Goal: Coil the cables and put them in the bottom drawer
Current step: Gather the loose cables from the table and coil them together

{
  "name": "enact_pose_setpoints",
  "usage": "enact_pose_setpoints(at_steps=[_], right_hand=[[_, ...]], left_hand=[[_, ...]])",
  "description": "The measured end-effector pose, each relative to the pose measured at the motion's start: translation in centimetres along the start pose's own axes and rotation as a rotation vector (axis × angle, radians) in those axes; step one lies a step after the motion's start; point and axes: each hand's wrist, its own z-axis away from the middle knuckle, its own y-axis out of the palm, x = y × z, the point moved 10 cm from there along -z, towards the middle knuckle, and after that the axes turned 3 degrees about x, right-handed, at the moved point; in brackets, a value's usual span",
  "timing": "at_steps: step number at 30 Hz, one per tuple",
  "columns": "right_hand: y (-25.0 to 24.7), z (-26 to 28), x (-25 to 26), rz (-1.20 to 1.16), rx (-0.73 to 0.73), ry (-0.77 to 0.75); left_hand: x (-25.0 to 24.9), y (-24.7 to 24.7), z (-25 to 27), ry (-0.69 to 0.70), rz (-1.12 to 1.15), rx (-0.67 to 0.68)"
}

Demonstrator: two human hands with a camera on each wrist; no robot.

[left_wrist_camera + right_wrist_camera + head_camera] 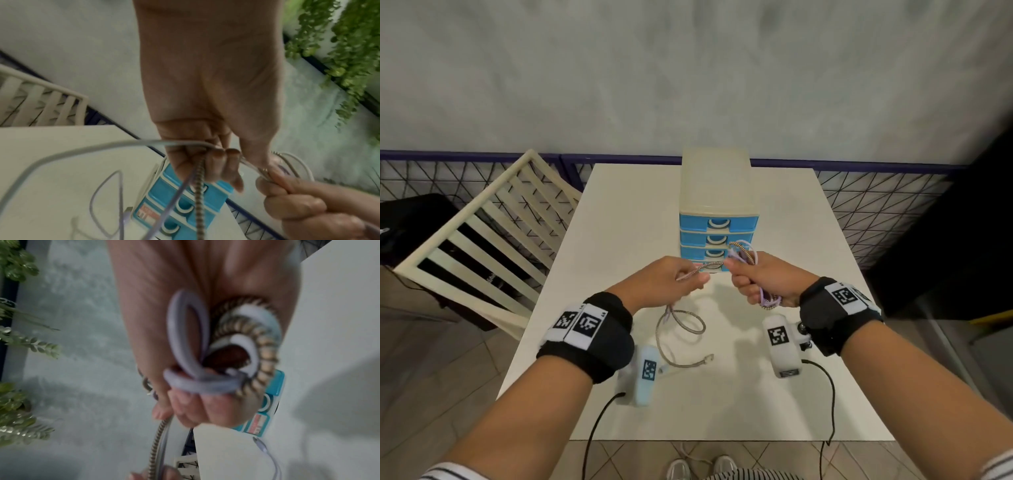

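1. A white table [619, 222] stands against a grey mottled wall [688, 68], with a black wire-mesh fence [876, 205] behind it and a cream slatted chair [482, 233] leaning at its left edge.
2. A small drawer unit [717, 205] with a cream top and blue drawer fronts sits on the far half of the table; all visible drawers are closed.
3. The right hand [767, 281] is closed in a fist around a bundle of coiled cables [744, 255]: a braided beige-and-brown one, a lilac one and a white one. Loops stick out above the fist and below it near the wrist.
4. In the right wrist view the loops [226, 353] lie against the palm, with the curled fingers [205, 407] pressed over them.
5. The left hand [667, 281] pinches the braided cable between thumb and fingertips, just left of the right fist; a short stretch runs between the two hands.
6. The loose tails [681, 325] hang from the left hand and lie curled on the table in front of the person, ending in a small plug [708, 358].
7. Both wrist views are blurred. The bottom drawer front is mostly hidden behind the hands in the head view, so its handle cannot be made out.
8. The wrist cameras' black leads [599, 428] trail off the near table edge.
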Motion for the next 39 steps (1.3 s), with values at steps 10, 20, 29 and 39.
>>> enact_pose_setpoints(at_steps=[10,20,29,39], right_hand=[[1.4,-1.1,0.5,0.028,-0.122,-0.122],[4.1,-0.6,-1.2,-0.308,-0.003,-0.007],[1.8,-1.0,0.3,0.005,-0.166,-0.124],[-1.6,-0.9,1.3,-0.277,-0.352,-0.283]], left_hand=[[-3.3,4.5,0.4,0.088,0.462,-0.020],[-3.7,4.1,-0.4,0.015,0.280,-0.185],[-4.7,4.9,-0.3,0.109,0.164,0.002],[-3.3,7.4,0.6,0.022,0.175,0.078]])
